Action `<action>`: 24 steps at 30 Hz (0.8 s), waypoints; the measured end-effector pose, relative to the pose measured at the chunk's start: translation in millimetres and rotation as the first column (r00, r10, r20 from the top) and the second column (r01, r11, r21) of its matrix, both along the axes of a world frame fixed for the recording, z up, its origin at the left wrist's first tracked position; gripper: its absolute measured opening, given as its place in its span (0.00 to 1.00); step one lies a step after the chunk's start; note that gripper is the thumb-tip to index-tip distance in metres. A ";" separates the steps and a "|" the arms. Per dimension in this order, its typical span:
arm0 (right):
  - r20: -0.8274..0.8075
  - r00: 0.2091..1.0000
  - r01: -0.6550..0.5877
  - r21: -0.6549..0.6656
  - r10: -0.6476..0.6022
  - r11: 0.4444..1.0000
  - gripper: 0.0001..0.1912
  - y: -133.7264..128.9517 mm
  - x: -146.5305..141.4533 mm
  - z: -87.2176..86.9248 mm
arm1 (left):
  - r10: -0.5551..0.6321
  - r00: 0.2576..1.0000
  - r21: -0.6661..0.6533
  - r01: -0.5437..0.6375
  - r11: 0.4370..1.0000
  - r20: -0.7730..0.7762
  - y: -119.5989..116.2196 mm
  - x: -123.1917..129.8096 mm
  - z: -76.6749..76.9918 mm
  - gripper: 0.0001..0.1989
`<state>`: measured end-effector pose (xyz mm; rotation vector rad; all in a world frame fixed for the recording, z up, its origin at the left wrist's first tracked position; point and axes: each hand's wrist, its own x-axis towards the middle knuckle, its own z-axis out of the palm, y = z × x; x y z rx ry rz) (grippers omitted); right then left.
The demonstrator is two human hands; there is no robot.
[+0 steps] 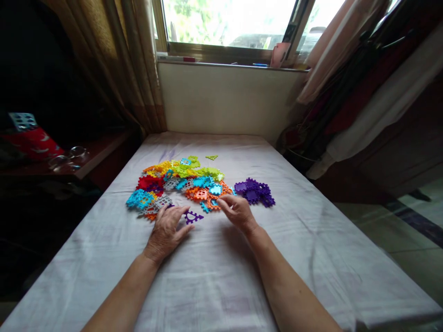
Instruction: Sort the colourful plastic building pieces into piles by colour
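A mixed heap of toothed plastic building pieces (173, 183) in red, orange, yellow, green, blue and grey covers the middle of the table. My left hand (167, 230) rests at the heap's near left edge with fingers and thumb apart. Just off its fingertips lies a purple triangular piece (192, 217), flat on the cloth. At the near right edge of the heap, by an orange piece (213, 203), is my right hand (238, 213). Its thumb and fingers are pinched together, and what they hold, if anything, is too small to make out. Right of the heap sits a pile of purple pieces (254, 191).
A pale cloth covers the table (214, 281). One small green triangular piece (211, 157) lies apart at the back. Glasses (69, 157) and a red container (32, 143) stand on a dark surface at left. Clothes (377, 101) hang at right; a windowsill is ahead.
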<state>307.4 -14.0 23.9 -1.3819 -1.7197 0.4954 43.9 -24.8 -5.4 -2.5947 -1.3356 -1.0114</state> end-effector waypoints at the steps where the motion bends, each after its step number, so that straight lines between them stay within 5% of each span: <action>1: -0.006 0.997 -0.072 -0.052 0.071 0.996 0.15 -3.0 -12.7 -1.4 | 0.000 1.000 0.006 0.000 1.000 0.006 0.3 0.7 -0.1 0.25; 6: -0.197 0.969 -0.190 -0.200 0.150 0.961 0.12 -9.1 -46.6 -14.1 | -0.024 1.000 0.020 0.024 1.000 0.002 -0.4 4.5 0.0 0.25; 12: -0.320 0.942 -0.163 -0.173 0.101 0.971 0.09 2.2 -34.8 -21.2 | -0.017 1.000 -0.018 0.017 1.000 0.002 -0.3 6.3 3.1 0.28; 19: -0.355 0.898 0.222 -0.149 -0.261 0.964 0.16 21.4 34.2 -14.2 | 0.211 0.976 0.014 -0.210 0.978 -0.055 4.6 -20.5 12.4 0.15; 21: -0.267 0.859 0.422 -0.117 -0.438 0.899 0.17 21.0 61.3 -9.0 | 0.282 0.956 0.021 -0.282 0.959 -0.079 5.7 -30.0 12.9 0.13; 24: -0.099 0.717 0.685 -0.082 -0.689 0.724 0.15 16.8 94.6 -4.2 | 0.329 0.938 0.010 -0.330 0.944 -0.107 7.4 -38.8 10.0 0.13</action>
